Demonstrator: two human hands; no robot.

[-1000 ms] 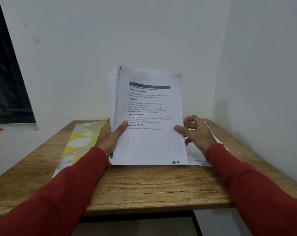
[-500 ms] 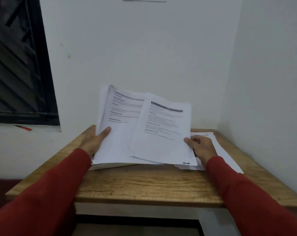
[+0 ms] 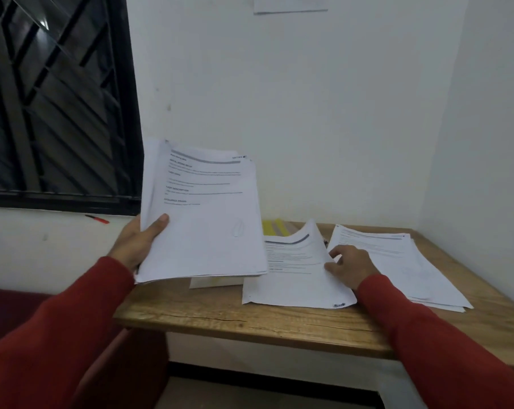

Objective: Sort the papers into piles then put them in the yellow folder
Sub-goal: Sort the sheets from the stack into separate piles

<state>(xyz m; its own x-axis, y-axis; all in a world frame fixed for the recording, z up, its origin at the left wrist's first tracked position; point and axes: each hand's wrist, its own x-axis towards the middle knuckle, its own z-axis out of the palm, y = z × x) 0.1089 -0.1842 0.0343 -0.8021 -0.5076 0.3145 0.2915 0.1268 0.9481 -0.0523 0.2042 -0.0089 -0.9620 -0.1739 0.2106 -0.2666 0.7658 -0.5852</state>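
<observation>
Single head-worn wide-angle view, looking forward and down from above the near edge of the worktop (image 3: 250, 320), toward a room corner. The view faces the rear wall (image 3: 309, 113) at 12 o'clock; a side wall (image 3: 492, 143) closes the frame at 3 o'clock, and a barred window (image 3: 58, 98) fills the 10 o'clock quarter. The camera sits close, with both sleeved forearms entering from 6 o'clock. Straight edges appear to bow near the frame margins, probably lens distortion. No second view shares the scene.
</observation>
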